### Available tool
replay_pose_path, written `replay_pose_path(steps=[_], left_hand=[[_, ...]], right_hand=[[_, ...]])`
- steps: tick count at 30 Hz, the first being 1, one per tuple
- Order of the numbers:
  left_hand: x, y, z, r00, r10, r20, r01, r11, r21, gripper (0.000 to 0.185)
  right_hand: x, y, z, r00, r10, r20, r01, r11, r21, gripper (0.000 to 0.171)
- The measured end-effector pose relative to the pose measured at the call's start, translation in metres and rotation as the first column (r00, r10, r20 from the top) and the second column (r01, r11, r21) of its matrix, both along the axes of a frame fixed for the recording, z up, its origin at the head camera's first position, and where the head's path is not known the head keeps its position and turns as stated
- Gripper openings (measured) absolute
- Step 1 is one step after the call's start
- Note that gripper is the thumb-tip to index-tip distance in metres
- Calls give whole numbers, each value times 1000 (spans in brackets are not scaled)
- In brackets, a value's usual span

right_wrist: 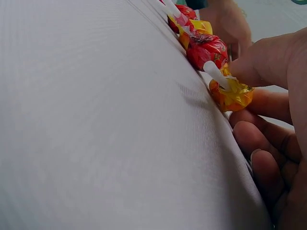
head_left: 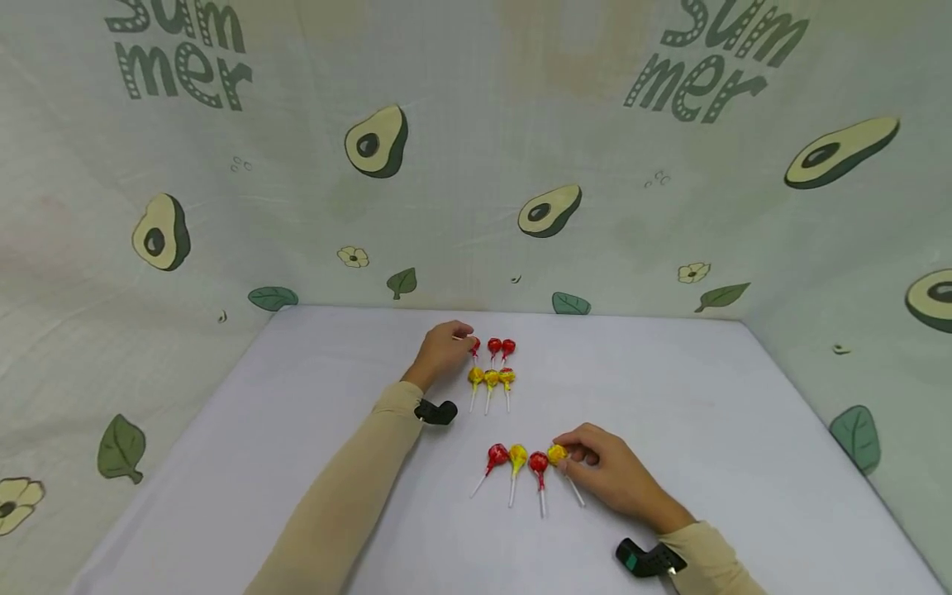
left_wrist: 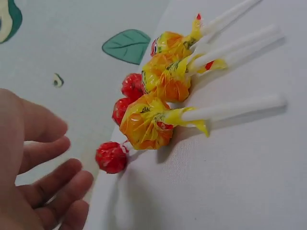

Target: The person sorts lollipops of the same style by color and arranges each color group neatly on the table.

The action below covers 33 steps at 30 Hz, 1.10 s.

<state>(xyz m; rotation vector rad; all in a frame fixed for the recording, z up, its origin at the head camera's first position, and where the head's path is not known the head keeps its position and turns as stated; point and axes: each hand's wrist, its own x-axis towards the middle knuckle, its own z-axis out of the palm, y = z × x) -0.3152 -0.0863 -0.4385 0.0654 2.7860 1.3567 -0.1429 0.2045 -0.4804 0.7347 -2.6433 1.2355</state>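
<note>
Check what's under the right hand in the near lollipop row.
The right hand pinches the yellow lollipop at the row's right end; its white stick pokes out below. Anything else beneath the palm is covered.

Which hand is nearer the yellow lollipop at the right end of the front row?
Right. The right hand pinches that yellow lollipop; the left hand is at the far rows, beside a red lollipop.

Both arms wear long, close-fitting beige sleeves point(head_left: 349, 487). A small black device is strapped at each wrist; the right one point(head_left: 645, 559) shows a green patch.
</note>
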Motion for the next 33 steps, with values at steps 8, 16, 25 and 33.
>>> replay_pose_path(steps=[8, 16, 25, 33], left_hand=[[26, -2, 10, 990, 34, -138, -23, 997, 80, 24], [36, -5, 9, 991, -20, -134, 28, 998, 57, 23], [16, -13, -20, 998, -10, -67, 10, 1000, 1, 20], [6, -14, -16, 999, -22, -33, 23, 999, 23, 26]], right_hand=[[-1, 5, 3, 999, -18, -29, 18, 1000, 14, 22], [-4, 13, 5, 999, -38, -26, 39, 999, 37, 22], [-3, 8, -3, 1000, -8, -12, 8, 1000, 1, 21], [0, 2, -4, 999, -19, 33, 19, 1000, 14, 24]])
